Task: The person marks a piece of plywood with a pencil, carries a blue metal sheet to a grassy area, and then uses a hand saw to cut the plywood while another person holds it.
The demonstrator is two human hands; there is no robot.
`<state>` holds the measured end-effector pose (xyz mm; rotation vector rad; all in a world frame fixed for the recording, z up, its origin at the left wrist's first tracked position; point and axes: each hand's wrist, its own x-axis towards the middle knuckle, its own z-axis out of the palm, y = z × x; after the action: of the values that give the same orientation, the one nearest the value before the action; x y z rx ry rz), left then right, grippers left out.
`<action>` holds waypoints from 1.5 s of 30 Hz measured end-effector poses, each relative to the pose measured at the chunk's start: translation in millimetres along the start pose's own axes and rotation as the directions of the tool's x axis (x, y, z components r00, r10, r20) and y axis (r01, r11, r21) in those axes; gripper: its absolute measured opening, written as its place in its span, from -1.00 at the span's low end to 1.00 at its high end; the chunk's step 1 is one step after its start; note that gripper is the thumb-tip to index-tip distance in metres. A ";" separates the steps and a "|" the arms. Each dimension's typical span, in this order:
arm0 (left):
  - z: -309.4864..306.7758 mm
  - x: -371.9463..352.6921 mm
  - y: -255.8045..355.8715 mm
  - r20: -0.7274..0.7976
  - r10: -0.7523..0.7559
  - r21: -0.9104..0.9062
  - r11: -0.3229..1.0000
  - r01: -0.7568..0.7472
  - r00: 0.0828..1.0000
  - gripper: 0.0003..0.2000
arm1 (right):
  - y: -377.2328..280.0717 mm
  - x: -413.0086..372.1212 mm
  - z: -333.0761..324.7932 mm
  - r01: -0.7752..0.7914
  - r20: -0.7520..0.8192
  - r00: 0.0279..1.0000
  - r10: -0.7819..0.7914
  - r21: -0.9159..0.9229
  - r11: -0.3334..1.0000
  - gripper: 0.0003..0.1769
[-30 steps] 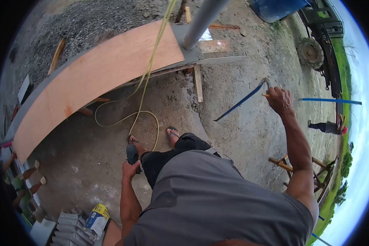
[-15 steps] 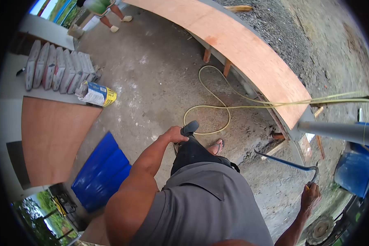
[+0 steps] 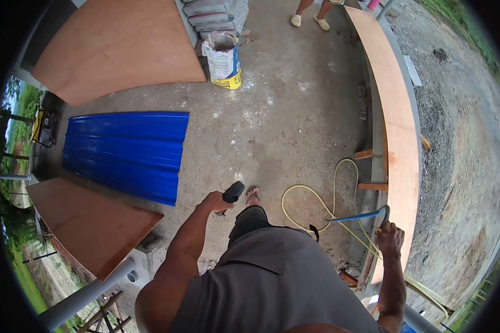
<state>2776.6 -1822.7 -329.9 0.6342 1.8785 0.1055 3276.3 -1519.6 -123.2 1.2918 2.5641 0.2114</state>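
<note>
An open-air building site: stacked grey cement bags, large brown plywood sheets and a blue corrugated metal roofing sheet on a bare concrete floor.

ahead of our left hand, closed round a dark tool, the concrete floor lies open as far as the opened sack. the blue roofing sheet bounds it on the left. our right hand sits just beside the long plywood board walling off the right; its blue bar juts across the yellow hose looped between our 2 hands.
</note>
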 end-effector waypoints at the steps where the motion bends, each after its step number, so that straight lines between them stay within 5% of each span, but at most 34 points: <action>1: -15.8 -6.8 -33.0 -0.085 -0.040 -0.041 0.998 0.037 0.996 -0.52 | -23.8 37.7 -4.3 0.055 0.019 0.998 -0.055 -0.027 0.998 -0.83; 4: -67.1 -43.2 -89.9 -0.195 -0.236 -0.233 0.954 0.189 0.952 -0.57 | -91.4 152.1 -14.8 0.118 0.052 0.992 -0.114 -0.091 0.989 -0.81; 8: -75.2 -83.0 -148.6 -0.477 -0.402 -0.492 0.859 0.141 0.782 -0.58 | -224.9 292.4 -73.3 0.386 0.156 0.919 -0.363 -0.160 0.908 -0.84; 11: -43.5 -98.6 -178.8 -0.405 -0.568 -0.679 0.712 0.181 0.717 -0.56 | -335.4 382.4 -102.3 0.567 0.091 0.822 -0.562 -0.213 0.796 -0.83; 15: 35.3 -95.0 -182.4 -0.220 -0.692 -0.794 0.536 0.286 0.688 -0.51 | -507.1 483.2 -184.0 0.574 0.172 0.817 -0.551 -0.148 0.805 -0.69; 18: 72.4 -97.8 -139.1 -0.047 -0.717 -0.818 0.427 0.386 0.695 -0.44 | -610.2 560.1 -222.4 0.587 0.052 0.810 -0.584 -0.084 0.805 -0.65; 20: 70.0 -99.9 -97.8 0.122 -0.703 -0.826 0.319 0.464 0.700 -0.40 | -671.3 608.8 -242.2 0.595 0.023 0.804 -0.594 -0.005 0.804 -0.64; 22: 88.0 -81.7 -70.4 0.130 -0.707 -0.790 0.350 0.503 0.695 -0.36 | -723.4 653.4 -254.1 0.577 0.023 0.815 -0.579 0.054 0.815 -0.63; 24: 45.2 -83.9 -27.1 0.279 -0.707 -0.828 0.165 0.535 0.650 -0.35 | -758.7 688.2 -262.7 0.539 0.180 0.811 -0.556 0.139 0.831 -0.59; 26: 2.0 -76.0 -3.2 0.290 -0.704 -0.808 0.184 0.560 0.648 -0.37 | -787.9 723.3 -236.5 0.478 0.245 0.806 -0.539 0.269 0.836 -0.57; 29: -45.3 -60.4 3.9 0.314 -0.697 -0.848 0.099 0.520 0.645 -0.41 | -806.8 740.5 -149.2 0.324 0.186 0.895 -0.406 0.356 0.876 -0.55; 31: -87.8 -57.7 11.6 0.288 -0.695 -0.905 0.028 0.425 0.659 -0.44 | -799.6 750.6 -56.6 0.168 0.400 0.859 -0.320 0.370 0.914 -0.49; 33: -99.5 -46.8 -4.9 0.206 -0.735 -0.923 0.072 0.377 0.646 -0.49 | -758.8 742.6 59.6 0.235 0.570 0.747 -0.342 0.254 0.938 -0.38; 34: -95.6 -43.2 -9.7 0.227 -0.719 -0.936 0.024 0.350 0.656 -0.49 | -727.3 715.6 52.6 0.173 0.713 0.639 -0.287 0.231 0.958 -0.33; 35: -93.6 -40.2 -10.5 0.248 -0.703 -0.947 -0.032 0.319 0.666 -0.49 | -693.4 688.3 57.8 0.243 0.659 0.690 -0.300 0.180 0.953 -0.34; 36: -103.1 -35.5 -13.8 0.251 -0.692 -0.959 -0.083 0.271 0.677 -0.49 | -663.8 673.9 65.1 0.283 0.722 0.640 -0.262 0.096 0.954 -0.32; 37: -139.6 -36.9 -6.7 0.224 -0.742 -0.932 0.027 0.361 0.633 -0.48 | -633.8 665.3 72.6 0.341 0.773 0.591 -0.231 0.020 0.940 -0.30; 42: -189.8 -19.5 -14.3 0.164 -0.642 -0.901 0.211 0.378 0.749 -0.43 | -547.1 663.0 61.1 0.425 0.817 0.554 -0.157 -0.116 0.898 -0.30; 45: -218.6 -7.2 -28.5 0.037 -0.586 -0.917 0.302 0.260 0.810 -0.48 | -561.6 689.9 68.6 0.443 0.686 0.646 -0.335 0.021 0.896 -0.33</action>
<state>2573.3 -1801.8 -247.0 -0.7240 1.8678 0.8556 2472.9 -1297.0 -441.2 0.5565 2.0462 -0.1394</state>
